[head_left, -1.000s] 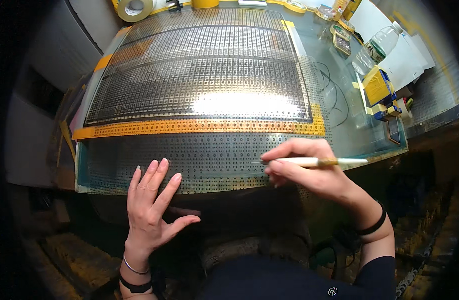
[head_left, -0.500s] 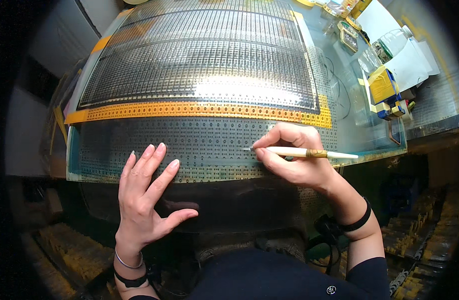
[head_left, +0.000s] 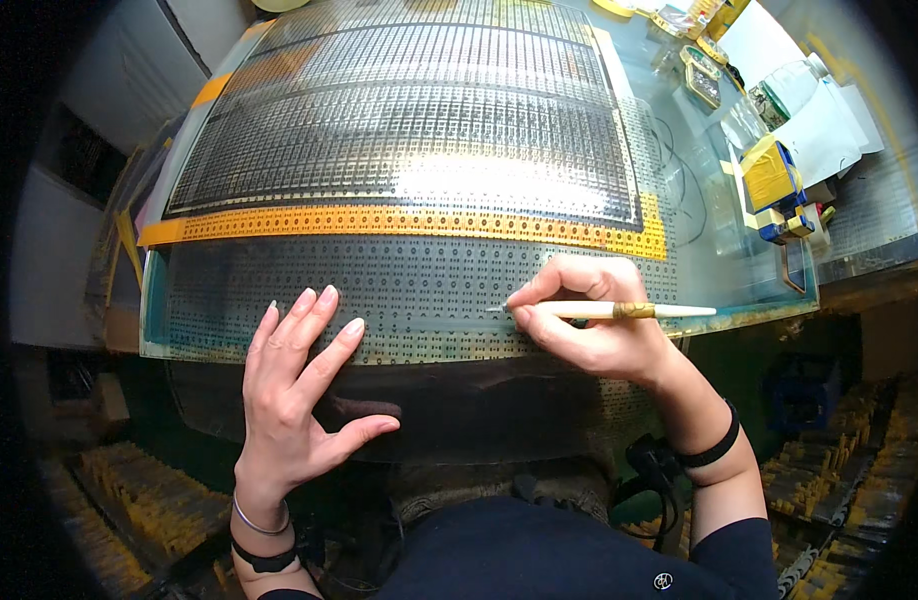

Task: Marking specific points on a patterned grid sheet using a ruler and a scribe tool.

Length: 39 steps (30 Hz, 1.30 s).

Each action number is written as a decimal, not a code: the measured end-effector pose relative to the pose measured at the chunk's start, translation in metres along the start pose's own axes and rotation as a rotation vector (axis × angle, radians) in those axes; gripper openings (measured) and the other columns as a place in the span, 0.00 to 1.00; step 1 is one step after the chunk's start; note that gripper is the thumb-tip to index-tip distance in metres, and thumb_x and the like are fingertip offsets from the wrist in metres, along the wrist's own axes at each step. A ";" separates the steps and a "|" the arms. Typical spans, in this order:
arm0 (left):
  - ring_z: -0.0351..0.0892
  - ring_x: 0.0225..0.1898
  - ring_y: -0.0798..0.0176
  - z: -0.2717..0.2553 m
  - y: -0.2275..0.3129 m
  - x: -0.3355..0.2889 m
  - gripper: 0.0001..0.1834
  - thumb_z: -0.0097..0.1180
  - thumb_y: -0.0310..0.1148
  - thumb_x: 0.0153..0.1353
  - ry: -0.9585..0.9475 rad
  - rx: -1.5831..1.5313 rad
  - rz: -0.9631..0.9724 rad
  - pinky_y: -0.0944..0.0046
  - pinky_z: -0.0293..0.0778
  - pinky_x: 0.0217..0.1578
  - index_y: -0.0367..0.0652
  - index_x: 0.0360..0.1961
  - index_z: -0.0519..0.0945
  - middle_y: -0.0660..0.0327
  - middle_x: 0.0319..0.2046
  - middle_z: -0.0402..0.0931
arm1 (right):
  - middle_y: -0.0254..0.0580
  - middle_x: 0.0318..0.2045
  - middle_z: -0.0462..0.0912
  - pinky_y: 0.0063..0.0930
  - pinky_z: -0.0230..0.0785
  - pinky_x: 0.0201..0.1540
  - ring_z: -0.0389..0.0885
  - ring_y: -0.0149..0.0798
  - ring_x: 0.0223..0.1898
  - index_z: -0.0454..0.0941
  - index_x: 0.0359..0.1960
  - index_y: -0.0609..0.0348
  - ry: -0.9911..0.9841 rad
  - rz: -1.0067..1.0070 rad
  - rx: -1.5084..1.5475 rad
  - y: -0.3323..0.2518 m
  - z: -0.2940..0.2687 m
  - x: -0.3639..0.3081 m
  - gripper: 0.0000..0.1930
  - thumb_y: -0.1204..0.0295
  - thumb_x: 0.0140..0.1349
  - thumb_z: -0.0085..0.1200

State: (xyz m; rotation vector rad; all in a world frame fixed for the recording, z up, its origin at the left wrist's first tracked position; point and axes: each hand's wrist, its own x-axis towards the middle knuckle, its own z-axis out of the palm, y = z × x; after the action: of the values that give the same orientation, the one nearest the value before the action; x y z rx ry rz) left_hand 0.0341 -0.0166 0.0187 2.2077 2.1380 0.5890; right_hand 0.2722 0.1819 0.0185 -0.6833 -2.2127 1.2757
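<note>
The right hand (head_left: 611, 345) has its fingers closed in a pinch, thumb against index, on a slim white-handled tool (head_left: 634, 310). The tool's thin metal tip points left, over the dotted sheet (head_left: 409, 282); whether it touches cannot be told. The left hand (head_left: 287, 390) holds nothing: its fingers are spread, lying palm down over the sheet's near left part, thumb out to the right beyond the near edge. Just beyond the tool, an orange strip (head_left: 379, 222) runs left to right along the near edge of a finely patterned panel (head_left: 399, 110), which shines brightly near its right side. To the right, on the glassy worktop (head_left: 744, 265), sits a blue-and-yellow block (head_left: 771, 178), with white paper (head_left: 829, 132) and a clear bottle (head_left: 787, 88) farther back.
</note>
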 end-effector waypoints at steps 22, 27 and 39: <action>0.64 0.69 0.47 -0.001 0.001 -0.001 0.42 0.72 0.58 0.46 -0.006 0.002 -0.010 0.40 0.54 0.69 0.46 0.59 0.78 0.51 0.66 0.68 | 0.40 0.23 0.85 0.22 0.73 0.28 0.82 0.26 0.24 0.85 0.33 0.63 0.008 -0.022 0.001 0.003 -0.001 -0.001 0.07 0.71 0.57 0.62; 0.64 0.69 0.47 0.000 0.001 0.000 0.42 0.72 0.58 0.45 -0.007 -0.006 -0.007 0.40 0.54 0.69 0.47 0.59 0.78 0.51 0.66 0.68 | 0.38 0.21 0.83 0.22 0.72 0.27 0.81 0.25 0.23 0.85 0.30 0.63 0.058 0.112 0.098 0.000 0.001 0.000 0.06 0.72 0.56 0.62; 0.63 0.69 0.42 -0.001 -0.001 -0.001 0.45 0.72 0.59 0.45 -0.036 -0.001 0.011 0.37 0.53 0.68 0.44 0.61 0.75 0.47 0.67 0.65 | 0.37 0.26 0.85 0.20 0.73 0.32 0.81 0.23 0.29 0.85 0.34 0.62 0.041 0.110 0.166 0.005 0.012 0.005 0.09 0.68 0.59 0.65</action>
State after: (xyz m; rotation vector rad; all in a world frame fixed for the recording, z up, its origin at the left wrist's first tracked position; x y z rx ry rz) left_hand 0.0326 -0.0179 0.0193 2.2136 2.1086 0.5467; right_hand 0.2617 0.1790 0.0097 -0.7672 -2.0333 1.4678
